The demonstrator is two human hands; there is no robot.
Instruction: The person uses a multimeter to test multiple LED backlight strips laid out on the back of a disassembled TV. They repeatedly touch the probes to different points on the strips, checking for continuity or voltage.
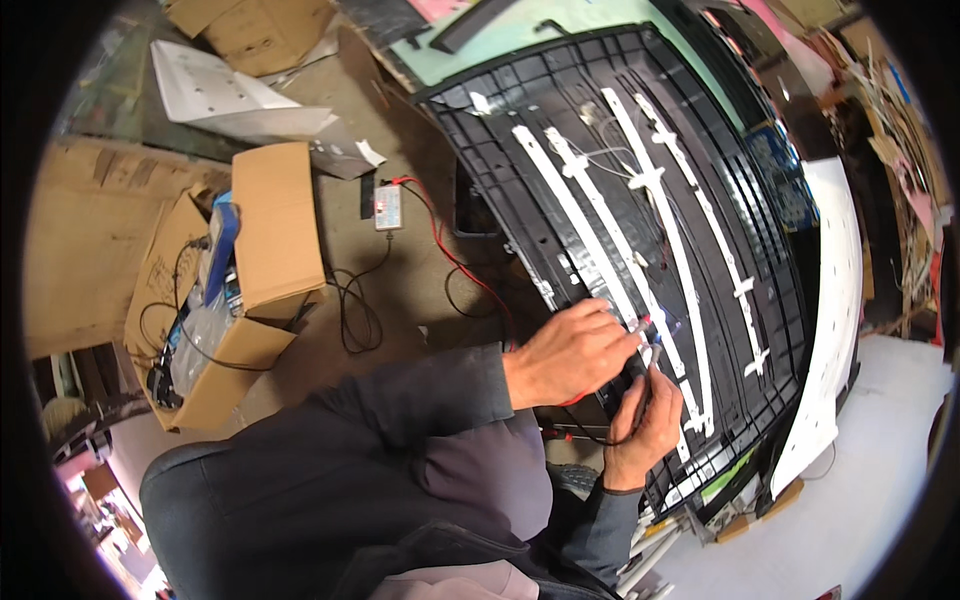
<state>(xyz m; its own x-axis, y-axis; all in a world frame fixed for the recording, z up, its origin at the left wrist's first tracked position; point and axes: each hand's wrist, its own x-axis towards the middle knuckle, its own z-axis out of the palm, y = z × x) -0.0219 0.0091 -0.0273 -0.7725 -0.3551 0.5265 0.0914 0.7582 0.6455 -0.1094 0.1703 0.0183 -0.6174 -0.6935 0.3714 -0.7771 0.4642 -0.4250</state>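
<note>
A black television back panel [720,270] lies in front of me, with several white LED strips [555,185] fixed along it. My left hand [572,352] is closed on a red-tipped test probe [645,321], its end at one of the middle strips. Just below it, my right hand [648,425] pinches a dark test probe [655,353] with its point close to the same strip. I cannot tell whether either tip touches metal. Thin wires [610,152] link the strips near their far ends.
A small white tester box [388,208] rests on the floor at left, with a red lead [440,235] and black cable [350,310]. Beside it stands an open cardboard box [275,225] of cables and packets. A curved white sheet [830,300] leans along the panel's right side.
</note>
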